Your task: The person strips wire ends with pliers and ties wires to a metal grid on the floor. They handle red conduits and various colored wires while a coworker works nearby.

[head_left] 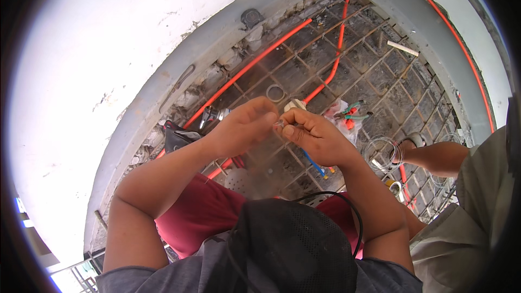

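Note:
My two hands meet in front of me, above a grid of steel bars. My right hand (319, 137) pinches a tiny pale, partly reddish piece (279, 126) between thumb and forefinger; its kind is too small to make out. My left hand (241, 127) is closed, its bent fingertips against that piece, and what they grip is hidden. Just beyond the fingers a cream-coloured fitting (295, 105) sits at the end of an orange conduit (325, 82). Below my right hand, blue rods (316, 165) with yellowish ends show partly.
Green-handled pliers (355, 115) lie on a thin plastic bag (341, 109). A wire coil (383, 153) and a tape roll (395, 186) are at right, near another person's leg (437, 158). A black bag (178, 137) lies by the left wall; a long orange conduit (249, 67) crosses the steel grid (374, 68).

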Tool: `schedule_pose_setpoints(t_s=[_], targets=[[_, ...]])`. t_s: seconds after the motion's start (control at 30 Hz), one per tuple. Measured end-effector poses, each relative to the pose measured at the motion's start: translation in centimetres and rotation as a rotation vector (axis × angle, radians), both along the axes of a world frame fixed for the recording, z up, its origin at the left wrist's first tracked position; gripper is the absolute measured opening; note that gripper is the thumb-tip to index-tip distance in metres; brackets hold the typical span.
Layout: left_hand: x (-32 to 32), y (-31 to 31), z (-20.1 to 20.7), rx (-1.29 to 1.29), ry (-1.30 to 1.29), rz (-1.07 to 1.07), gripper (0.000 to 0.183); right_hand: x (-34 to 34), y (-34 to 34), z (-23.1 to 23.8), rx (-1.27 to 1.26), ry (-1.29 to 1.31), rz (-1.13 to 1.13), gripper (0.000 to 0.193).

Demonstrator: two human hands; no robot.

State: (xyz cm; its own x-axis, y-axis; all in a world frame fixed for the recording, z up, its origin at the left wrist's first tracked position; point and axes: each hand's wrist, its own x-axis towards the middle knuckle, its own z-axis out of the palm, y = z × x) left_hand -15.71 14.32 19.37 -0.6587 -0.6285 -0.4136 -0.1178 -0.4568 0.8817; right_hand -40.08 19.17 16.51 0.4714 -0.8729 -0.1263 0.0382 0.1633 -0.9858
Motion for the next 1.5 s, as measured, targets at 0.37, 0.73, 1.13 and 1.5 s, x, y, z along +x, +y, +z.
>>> schedule_pose_setpoints(t_s=[0.37,0.73,1.13,1.5], targets=[[-0.9,0.9,-0.9,-0.275,-0.151,-0.103,0.017,-1.2,-0.7,0.7,-0.01,0.176,0.358,0.026],[-1.1,0.6,2.0,-0.413,-0.5,0.049,0.016,1.1,-1.8,-0.7,-0.009,0.324,-0.003,0.031],[-0.8,-0.1,1.3,-0.443,-0.399,0.143,0.022,-0.5,-2.3,-6.1,0.21,0.058,-0.109,0.037],[-0.2,-2.9,1.1,0.385,0.147,0.219,0.01,-1.4,7.7,-29.7,-0.045,1.521,0.205,0.082]])
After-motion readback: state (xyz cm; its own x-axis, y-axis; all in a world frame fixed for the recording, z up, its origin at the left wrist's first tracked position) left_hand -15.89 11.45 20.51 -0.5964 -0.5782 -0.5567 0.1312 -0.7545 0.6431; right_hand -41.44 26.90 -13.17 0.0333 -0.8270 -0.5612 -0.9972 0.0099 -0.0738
